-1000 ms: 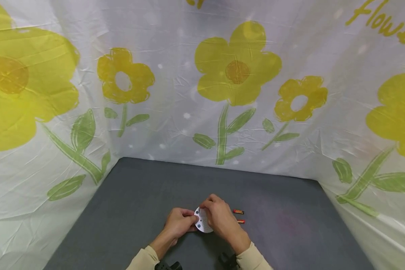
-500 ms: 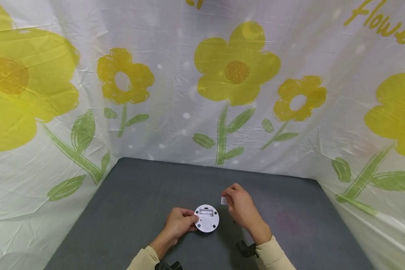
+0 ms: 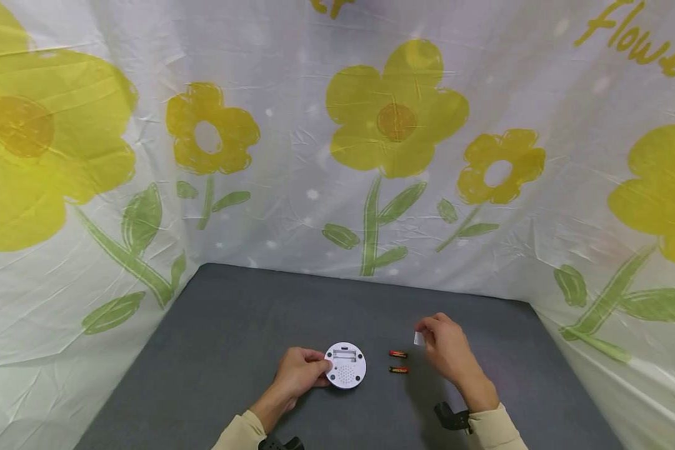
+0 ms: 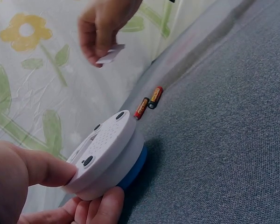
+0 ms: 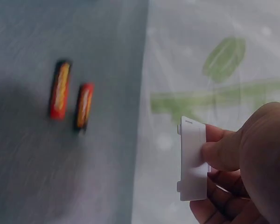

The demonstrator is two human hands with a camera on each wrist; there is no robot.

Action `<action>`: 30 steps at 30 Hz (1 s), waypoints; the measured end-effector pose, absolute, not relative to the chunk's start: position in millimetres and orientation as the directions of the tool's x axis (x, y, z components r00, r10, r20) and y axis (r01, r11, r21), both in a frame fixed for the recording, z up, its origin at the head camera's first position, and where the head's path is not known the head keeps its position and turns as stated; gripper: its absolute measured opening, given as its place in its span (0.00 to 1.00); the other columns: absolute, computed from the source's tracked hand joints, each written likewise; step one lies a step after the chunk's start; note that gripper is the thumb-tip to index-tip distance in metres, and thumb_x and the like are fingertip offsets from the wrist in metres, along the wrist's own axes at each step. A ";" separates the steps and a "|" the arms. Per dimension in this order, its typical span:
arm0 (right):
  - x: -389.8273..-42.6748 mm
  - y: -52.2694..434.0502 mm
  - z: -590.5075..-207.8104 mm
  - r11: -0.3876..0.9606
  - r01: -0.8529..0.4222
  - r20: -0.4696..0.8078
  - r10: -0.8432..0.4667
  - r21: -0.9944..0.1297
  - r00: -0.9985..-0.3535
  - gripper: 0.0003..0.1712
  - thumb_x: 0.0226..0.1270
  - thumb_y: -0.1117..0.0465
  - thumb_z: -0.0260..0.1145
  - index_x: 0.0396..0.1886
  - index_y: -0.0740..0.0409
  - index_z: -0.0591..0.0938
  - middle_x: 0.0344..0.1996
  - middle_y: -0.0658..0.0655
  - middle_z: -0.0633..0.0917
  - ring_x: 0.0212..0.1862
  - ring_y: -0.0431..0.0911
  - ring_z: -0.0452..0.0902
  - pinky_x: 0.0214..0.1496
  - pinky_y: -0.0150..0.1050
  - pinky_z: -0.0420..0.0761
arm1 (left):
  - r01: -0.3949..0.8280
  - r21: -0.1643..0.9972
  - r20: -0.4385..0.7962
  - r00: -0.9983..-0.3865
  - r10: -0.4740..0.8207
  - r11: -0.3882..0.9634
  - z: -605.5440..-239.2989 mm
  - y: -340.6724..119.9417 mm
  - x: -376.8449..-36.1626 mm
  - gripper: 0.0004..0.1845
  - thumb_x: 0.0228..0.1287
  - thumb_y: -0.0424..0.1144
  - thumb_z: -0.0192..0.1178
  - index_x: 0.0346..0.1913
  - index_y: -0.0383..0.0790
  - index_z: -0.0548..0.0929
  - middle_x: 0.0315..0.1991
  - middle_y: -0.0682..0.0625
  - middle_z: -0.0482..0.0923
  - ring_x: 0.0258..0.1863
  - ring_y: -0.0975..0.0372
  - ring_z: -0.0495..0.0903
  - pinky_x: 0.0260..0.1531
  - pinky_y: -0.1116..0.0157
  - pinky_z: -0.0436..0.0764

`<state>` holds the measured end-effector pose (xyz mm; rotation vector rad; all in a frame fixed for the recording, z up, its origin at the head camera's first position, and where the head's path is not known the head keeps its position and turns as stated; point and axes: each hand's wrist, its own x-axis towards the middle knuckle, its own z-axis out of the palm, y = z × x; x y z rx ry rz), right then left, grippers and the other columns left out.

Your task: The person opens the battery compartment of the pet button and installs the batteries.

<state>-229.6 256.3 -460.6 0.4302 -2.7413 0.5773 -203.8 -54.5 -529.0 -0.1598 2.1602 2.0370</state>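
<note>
A round white device with a blue underside lies face down on the grey table, its battery slot uncovered. My left hand grips its left rim between thumb and fingers. My right hand is raised to the right of it and pinches a small white battery cover. Two red batteries lie side by side on the table between the device and my right hand.
A white cloth printed with yellow flowers walls in the table at the back and on both sides. Grey tabletop stretches away behind and to the left of the device.
My right hand lifted the battery cover off the device and carried it to the right, past the two batteries. The left hand kept its hold on the device.
</note>
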 end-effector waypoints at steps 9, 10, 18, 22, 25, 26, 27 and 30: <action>-225.6 293.2 -483.3 0.904 -0.319 0.339 -0.217 -0.284 -0.915 0.12 0.69 0.76 0.66 0.33 0.56 0.88 0.32 0.54 0.84 0.35 0.48 0.81 0.37 0.48 0.84 | -0.189 0.981 -0.191 -0.981 0.039 0.049 -529.0 -54.3 -203.4 0.15 0.64 0.27 0.69 0.50 0.19 0.86 0.39 0.40 0.89 0.36 0.56 0.92 0.37 0.60 0.94; -224.9 296.1 -486.0 0.909 -0.307 0.330 -0.209 -0.282 -0.921 0.12 0.69 0.77 0.66 0.33 0.56 0.88 0.32 0.54 0.83 0.35 0.48 0.81 0.37 0.48 0.83 | -0.190 0.981 -0.191 -0.981 0.038 0.048 -529.1 -54.2 -203.4 0.16 0.64 0.27 0.70 0.51 0.19 0.86 0.39 0.40 0.89 0.36 0.56 0.92 0.37 0.60 0.94; -221.7 314.6 -511.2 0.922 -0.250 0.254 -0.176 -0.297 -0.951 0.12 0.66 0.76 0.65 0.30 0.54 0.84 0.31 0.53 0.82 0.35 0.49 0.80 0.36 0.49 0.82 | -0.190 0.980 -0.192 -0.981 0.035 0.056 -529.1 -54.0 -203.4 0.16 0.64 0.28 0.70 0.51 0.19 0.86 0.40 0.40 0.89 0.36 0.56 0.92 0.37 0.60 0.94; -227.9 332.0 -541.0 0.907 -0.301 0.330 -0.199 -0.295 -0.923 0.13 0.61 0.74 0.66 0.27 0.51 0.82 0.29 0.50 0.80 0.31 0.46 0.77 0.31 0.52 0.78 | -0.190 0.980 -0.192 -0.981 0.037 0.058 -529.3 -53.9 -203.3 0.16 0.64 0.28 0.70 0.51 0.19 0.86 0.40 0.40 0.89 0.36 0.56 0.92 0.36 0.60 0.94; -230.9 340.8 -555.1 0.905 -0.319 0.353 -0.211 -0.283 -0.912 0.12 0.61 0.74 0.65 0.28 0.51 0.82 0.28 0.51 0.80 0.30 0.46 0.77 0.28 0.54 0.76 | -0.189 0.980 -0.191 -0.981 0.040 0.058 -529.5 -53.8 -203.2 0.15 0.65 0.28 0.70 0.50 0.20 0.86 0.40 0.40 0.89 0.36 0.56 0.92 0.37 0.60 0.94; -230.7 340.7 -554.8 0.908 -0.308 0.338 -0.206 -0.284 -0.918 0.12 0.61 0.73 0.65 0.28 0.51 0.83 0.29 0.51 0.81 0.30 0.46 0.78 0.29 0.55 0.77 | -0.188 0.980 -0.190 -0.981 0.041 0.058 -529.7 -53.8 -203.2 0.15 0.65 0.28 0.70 0.50 0.20 0.86 0.40 0.40 0.89 0.36 0.57 0.91 0.37 0.60 0.94; -229.8 339.5 -552.6 0.912 -0.290 0.321 -0.193 -0.289 -0.927 0.11 0.62 0.73 0.65 0.29 0.52 0.84 0.30 0.52 0.82 0.31 0.47 0.79 0.30 0.56 0.79 | -0.187 0.981 -0.190 -0.981 0.042 0.057 -529.7 -53.8 -203.2 0.15 0.65 0.28 0.70 0.50 0.20 0.86 0.40 0.40 0.89 0.36 0.57 0.91 0.37 0.60 0.94; -222.5 329.9 -533.9 0.919 -0.234 0.228 -0.166 -0.316 -0.959 0.09 0.65 0.73 0.66 0.34 0.56 0.86 0.34 0.55 0.84 0.36 0.53 0.83 0.38 0.56 0.84 | -0.184 0.981 -0.187 -0.981 0.044 0.055 -530.3 -53.7 -203.1 0.15 0.64 0.28 0.69 0.50 0.19 0.86 0.40 0.40 0.89 0.36 0.57 0.91 0.37 0.60 0.94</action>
